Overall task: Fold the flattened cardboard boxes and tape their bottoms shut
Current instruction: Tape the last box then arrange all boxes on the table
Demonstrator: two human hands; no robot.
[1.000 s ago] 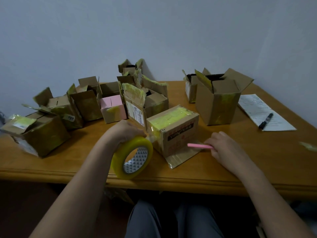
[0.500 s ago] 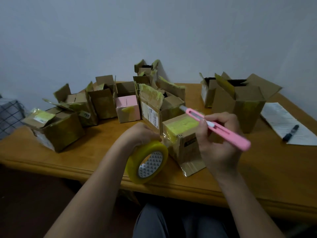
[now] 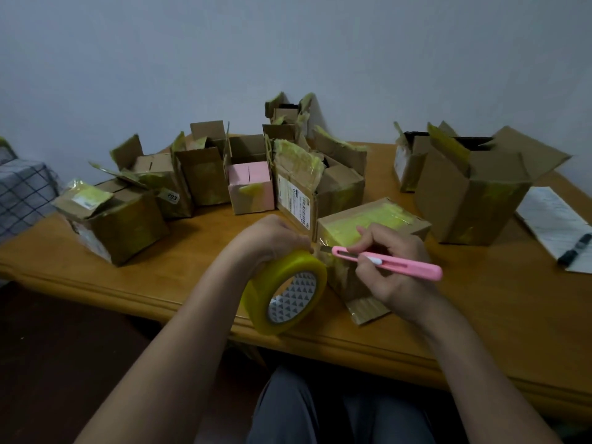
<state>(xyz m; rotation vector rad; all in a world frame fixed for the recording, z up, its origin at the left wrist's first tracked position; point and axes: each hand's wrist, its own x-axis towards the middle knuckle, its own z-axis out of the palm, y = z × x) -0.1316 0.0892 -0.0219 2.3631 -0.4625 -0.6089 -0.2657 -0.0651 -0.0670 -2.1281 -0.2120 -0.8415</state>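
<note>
Your cardboard box (image 3: pixel 373 219) lies upended near the table's front edge, yellow tape across its top face. Your yellow tape roll (image 3: pixel 285 291) stands tilted just beside it, apparently joined by a strip.

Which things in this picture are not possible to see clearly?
- Head view: the box front is hidden behind the right hand and the tape roll.
- The knife blade tip: too small to tell whether it touches the tape.
- Paper writing: too small, cut by the right edge.
</note>
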